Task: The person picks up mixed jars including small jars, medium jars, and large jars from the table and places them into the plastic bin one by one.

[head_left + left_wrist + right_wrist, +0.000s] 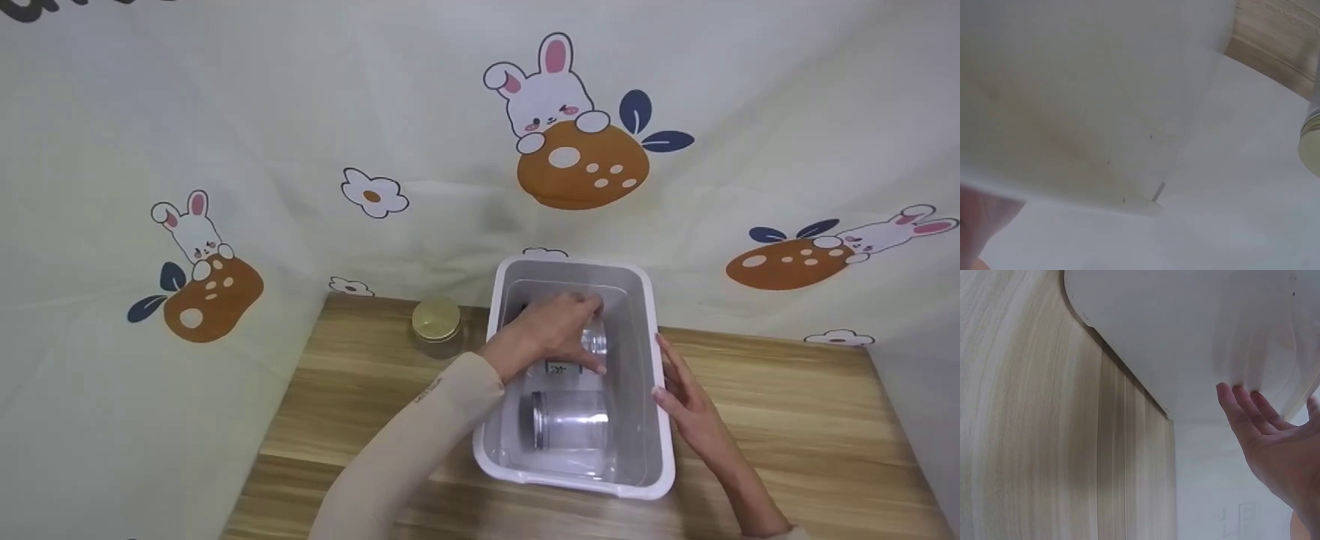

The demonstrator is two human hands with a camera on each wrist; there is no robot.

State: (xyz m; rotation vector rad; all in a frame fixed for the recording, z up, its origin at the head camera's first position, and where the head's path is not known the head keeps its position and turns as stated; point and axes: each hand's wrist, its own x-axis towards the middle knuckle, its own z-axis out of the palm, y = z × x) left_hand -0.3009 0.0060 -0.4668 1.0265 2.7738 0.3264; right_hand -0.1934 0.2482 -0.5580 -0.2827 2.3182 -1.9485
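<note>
A white plastic bin [576,489] stands on the wooden table. Reaching into its far half, my left hand [553,324] spans a clear jar [595,339] lying on its side, fingers at the far side and thumb at the near side. The hand covers most of that jar; a small dark-edged label [564,368] shows below the palm. Nearer to me in the bin lies a second clear jar [574,420]. My right hand [694,412] touches the bin's right side, its fairly straight fingers [1244,410] against the outer wall and the thumb by the rim.
Left of the bin, a jar with a gold lid [436,321] stands upright on the wooden table [352,390]. A pale cloth printed with rabbits [555,112] hangs behind and along both sides of the table.
</note>
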